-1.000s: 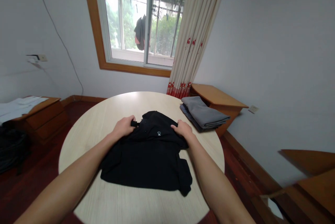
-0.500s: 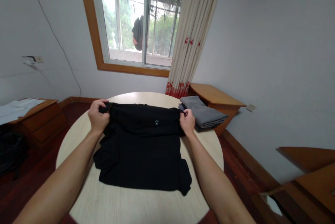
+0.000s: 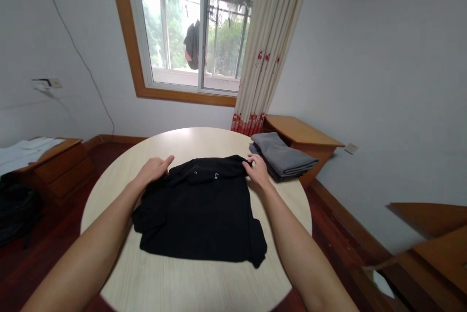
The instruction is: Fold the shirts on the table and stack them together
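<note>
A black garment (image 3: 204,219) lies spread on the round, light wooden table (image 3: 189,285), its far part folded over, with a small white mark near the far edge. At the garment's far left corner is my left hand (image 3: 155,170), thumb stretched out; the fingers' undersides are hidden, and no cloth shows in its grasp. My right hand (image 3: 256,170) pinches the far right corner of the cloth. Just beyond it, at the table's right edge, sits a stack of folded clothes (image 3: 282,154) with a grey one on top.
A wooden desk (image 3: 302,130) stands behind the table at the right, beside a patterned curtain (image 3: 268,49). To the left are a low wooden cabinet (image 3: 60,171) and a dark bag (image 3: 16,210). A window is ahead.
The garment's far edge has come down toward me and folded over. My left hand has loosened from its corner and moved right and nearer; my right hand has shifted slightly nearer.
</note>
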Demonstrator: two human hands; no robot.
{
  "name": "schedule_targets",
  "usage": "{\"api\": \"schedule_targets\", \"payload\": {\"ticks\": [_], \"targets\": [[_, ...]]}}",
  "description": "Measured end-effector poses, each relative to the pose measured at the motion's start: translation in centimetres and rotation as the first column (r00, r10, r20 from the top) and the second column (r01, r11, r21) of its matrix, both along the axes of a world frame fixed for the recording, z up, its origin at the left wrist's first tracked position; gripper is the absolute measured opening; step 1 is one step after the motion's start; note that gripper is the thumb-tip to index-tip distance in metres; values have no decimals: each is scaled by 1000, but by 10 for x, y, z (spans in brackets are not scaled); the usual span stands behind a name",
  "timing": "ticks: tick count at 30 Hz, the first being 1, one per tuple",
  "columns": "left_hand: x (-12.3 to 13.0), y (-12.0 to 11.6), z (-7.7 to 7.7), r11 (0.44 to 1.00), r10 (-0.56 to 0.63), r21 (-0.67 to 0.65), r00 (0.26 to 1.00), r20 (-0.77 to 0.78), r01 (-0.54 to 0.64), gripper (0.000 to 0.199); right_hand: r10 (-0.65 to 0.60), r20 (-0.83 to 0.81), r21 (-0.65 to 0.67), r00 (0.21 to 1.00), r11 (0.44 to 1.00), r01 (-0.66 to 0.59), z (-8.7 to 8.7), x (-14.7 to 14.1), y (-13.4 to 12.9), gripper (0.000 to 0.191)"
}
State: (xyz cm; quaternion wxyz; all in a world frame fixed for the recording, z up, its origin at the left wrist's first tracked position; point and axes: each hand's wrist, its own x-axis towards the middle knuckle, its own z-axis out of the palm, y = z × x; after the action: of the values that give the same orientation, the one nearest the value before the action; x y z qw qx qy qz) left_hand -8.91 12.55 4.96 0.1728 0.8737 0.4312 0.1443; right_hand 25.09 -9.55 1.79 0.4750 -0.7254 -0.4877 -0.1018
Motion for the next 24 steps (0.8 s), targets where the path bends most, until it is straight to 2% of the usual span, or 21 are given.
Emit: {"api": "schedule_targets", "payload": {"ticks": [2, 5, 8, 10, 11, 13, 16, 18, 19, 21, 22, 24], "targets": [[3, -4, 1, 1000, 9, 11, 999, -49, -8, 72, 91, -102, 58, 991, 995, -86, 5, -7, 0, 27], [8, -8, -3, 996, 14, 90, 997, -80, -7, 58, 194, -308, 138, 931, 978, -158, 14, -11, 1, 36], [13, -13, -10, 997, 10, 80, 997, -79, -3, 55, 251, -468, 250, 847, 957, -146, 21, -6, -1, 43], [17, -17, -13, 999, -5, 46, 993, -118, 10, 59, 251, -544, 251, 801, 959, -130, 22, -2, -2, 47], [19, -18, -15, 999, -10, 33, 990, -139, 14, 60, 231, -573, 201, 786, 970, -139, 21, 0, -3, 49], [22, -19, -17, 999, -28, 25, 987, -156, 32, 61, 162, -609, 6, 777, 980, -199, 14, 0, -4, 51], [26, -19, -19, 994, -110, 11, 989, -103, 112, 54, 84, -617, -261, 782, 916, -304, 2, -7, -4, 47], [26, -19, -19, 988, -156, 5, 987, -39, 157, 47, 70, -594, -317, 801, 895, -313, -1, -11, -2, 36], [24, -20, -17, 987, -157, 18, 988, 1, 157, 43, 68, -557, -313, 828, 906, -285, 1, -13, -1, 32], [20, -21, -9, 988, -123, 113, 983, 136, 108, 35, 62, -418, -210, 906, 964, -163, 9, -14, -1, 27], [16, -23, -4, 980, -104, 191, 965, 241, 58, 31, 44, -332, -100, 942, 992, -82, 15, -14, -2, 27], [7, -24, 6, 936, -95, 342, 879, 467, -80, 23, -25, -186, 152, 982, 987, 54, 25, -12, -5, 30]]}}
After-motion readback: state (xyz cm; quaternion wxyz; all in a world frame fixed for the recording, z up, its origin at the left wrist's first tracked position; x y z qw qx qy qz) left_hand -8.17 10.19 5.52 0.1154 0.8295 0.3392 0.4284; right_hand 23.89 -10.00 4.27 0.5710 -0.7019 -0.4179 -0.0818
